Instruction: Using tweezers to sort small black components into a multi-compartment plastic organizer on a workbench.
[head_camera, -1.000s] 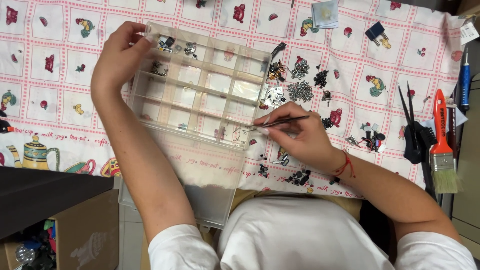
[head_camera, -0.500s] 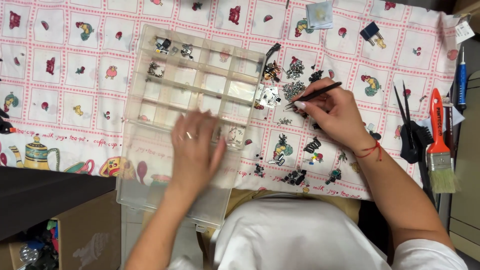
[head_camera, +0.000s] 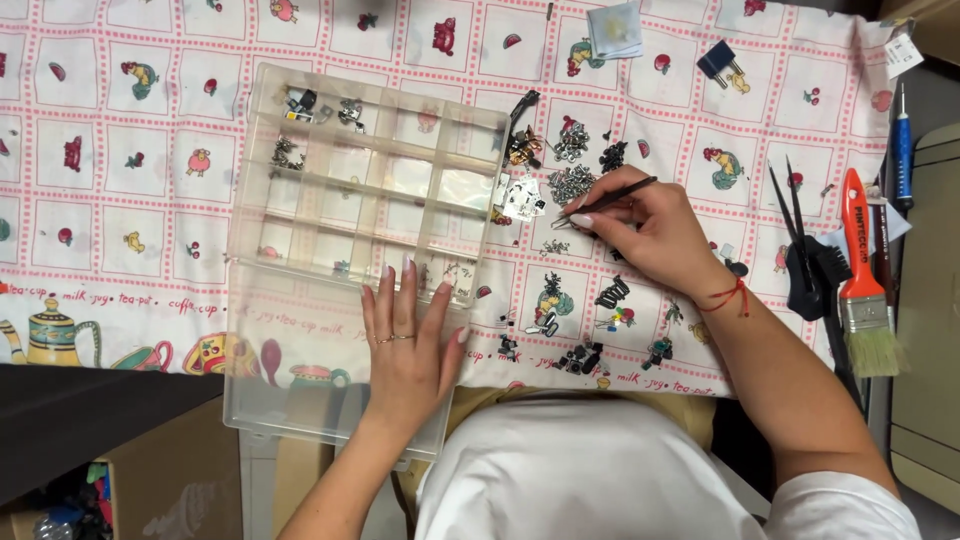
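Two hands, one organizer, one pair of tweezers

Left hand (head_camera: 408, 335) lies flat, fingers spread, on the clear organizer (head_camera: 300, 300); right hand (head_camera: 650, 235) pinches black tweezers (head_camera: 608, 200), tips over metal bits (head_camera: 572, 183) just right of the organizer. One brush (head_camera: 862, 275) lies farther right.

Looks like a home craft table: kiddie picture tablecloth (head_camera: 130, 200), clear sorting box (head_camera: 330, 330) w/ tiny metal bits, paintbrush (head_camera: 865, 300), cardboard box (head_camera: 170, 480).

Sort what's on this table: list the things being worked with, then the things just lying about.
In use:
left hand flat on clear compartment box
right hand holding tweezers
small metal charms

Lying about:
paintbrush
scissors
blue screwdriver
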